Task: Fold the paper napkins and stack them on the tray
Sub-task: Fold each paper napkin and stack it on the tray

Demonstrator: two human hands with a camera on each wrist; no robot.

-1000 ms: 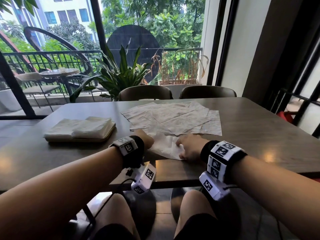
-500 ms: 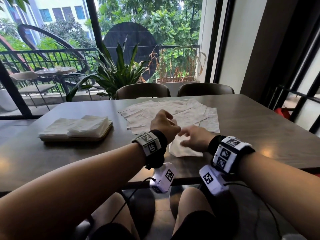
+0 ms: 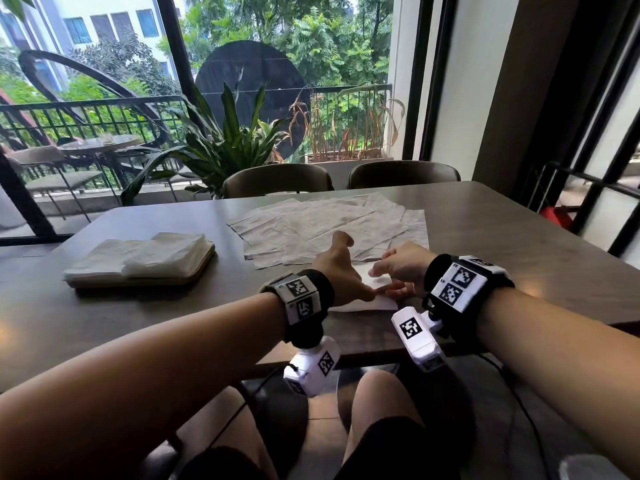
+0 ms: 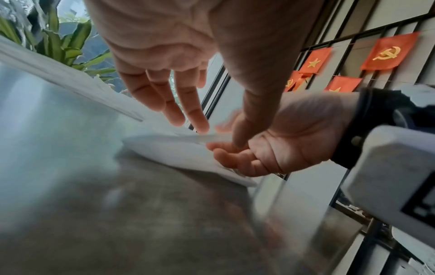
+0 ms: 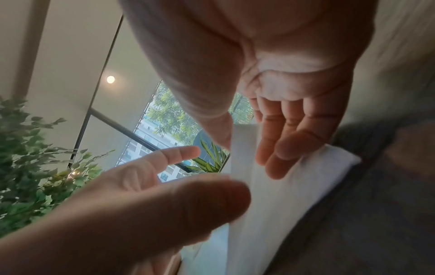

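Near the table's (image 3: 519,271) front edge the half-folded napkin (image 3: 367,303) lies under both hands; right hand (image 3: 401,268) pinches its raised flap; left hand (image 3: 341,268), fingers straight, presses beside it.

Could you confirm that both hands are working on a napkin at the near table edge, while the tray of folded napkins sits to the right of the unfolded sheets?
Not quite: the head view shows the tray to the left of the unfolded sheets, not the right. The rest holds: the left hand and right hand are both on a napkin at the near table edge.
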